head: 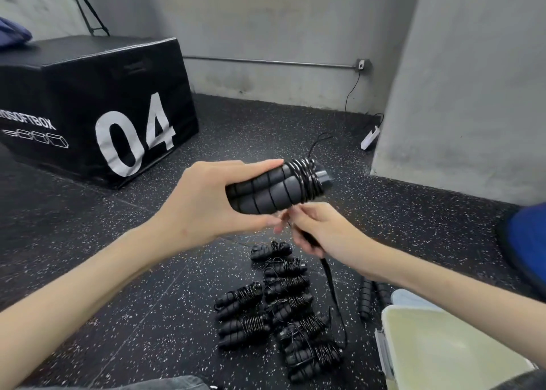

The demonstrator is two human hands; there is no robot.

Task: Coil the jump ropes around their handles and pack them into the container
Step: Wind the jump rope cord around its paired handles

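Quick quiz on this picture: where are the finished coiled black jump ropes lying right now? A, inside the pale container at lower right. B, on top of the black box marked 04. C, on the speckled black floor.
C: the coiled black jump ropes lie in a cluster on the speckled black rubber floor, beside the pale container, not in it, and none sit on the black box marked 04.

The container [449, 348] is cut off at the bottom-right edge (interior unseen).
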